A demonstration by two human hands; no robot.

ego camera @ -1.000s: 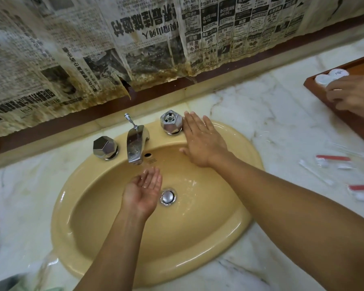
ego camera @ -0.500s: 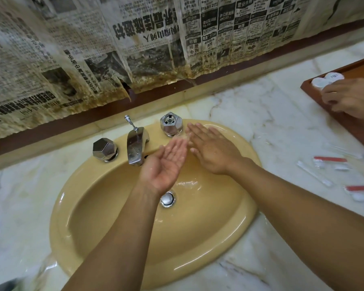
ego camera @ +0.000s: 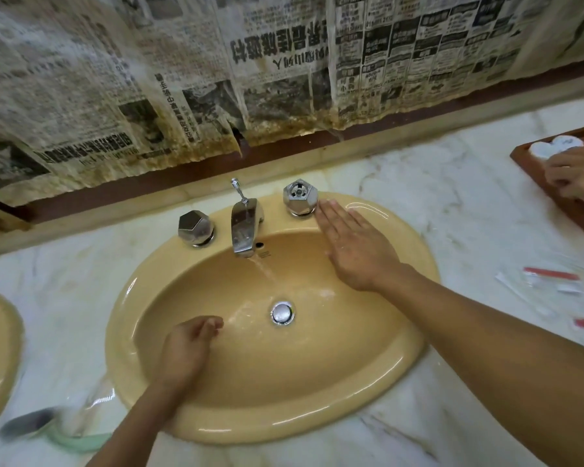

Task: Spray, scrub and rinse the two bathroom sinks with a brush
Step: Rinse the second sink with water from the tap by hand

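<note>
Moved: left hand (ego camera: 189, 345) down into sink (ego camera: 284, 423), fingers cupped, empty.
Right hand (ego camera: 354, 251): fingers flat on rim.
Sink: fixed, likely slippery; press flat.

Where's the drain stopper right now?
In the head view, the drain stopper sits at the bottom of the yellow sink, right of the left hand, below the faucet.
</note>
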